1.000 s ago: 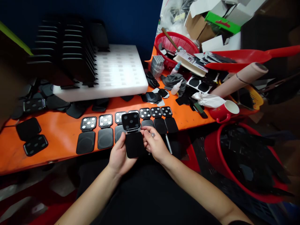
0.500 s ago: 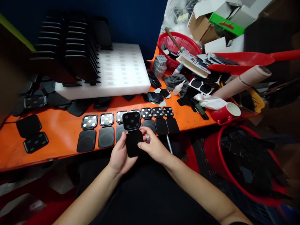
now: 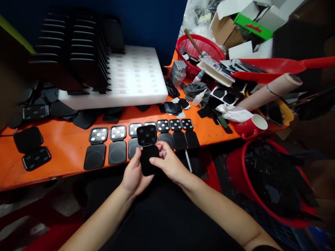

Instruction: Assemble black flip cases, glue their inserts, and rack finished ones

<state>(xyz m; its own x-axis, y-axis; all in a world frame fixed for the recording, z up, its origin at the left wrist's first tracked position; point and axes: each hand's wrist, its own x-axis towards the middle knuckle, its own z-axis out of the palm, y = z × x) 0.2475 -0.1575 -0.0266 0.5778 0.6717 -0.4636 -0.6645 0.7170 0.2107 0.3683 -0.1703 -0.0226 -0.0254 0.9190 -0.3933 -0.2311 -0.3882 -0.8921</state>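
In front of my body, my left hand (image 3: 134, 174) grips a black hinged two-panel case (image 3: 147, 135) by the left edge of its lower panel. The case is unfolded, and its upper panel carries several dull round spots. My right hand (image 3: 170, 162) holds the right side, thumb lying flat across the lower panel. A small grey cylindrical piece (image 3: 164, 153) shows between the right fingers; its kind I cannot make out. Behind the hands, similar open cases (image 3: 117, 152) lie in a row along the table's front edge, partly hidden by the held one.
A white foam block (image 3: 136, 76) holds upright black panels (image 3: 86, 59). Another open case (image 3: 32, 148) lies at left on the orange table (image 3: 65, 139). At right are a red mug (image 3: 250, 127), a dropper bottle (image 3: 199, 97), a red basket (image 3: 201, 42) and a red bucket (image 3: 235, 167) of black parts.
My right thumb has slid a little left over the lower panel. The case stays in both hands, and the view has shifted slightly.
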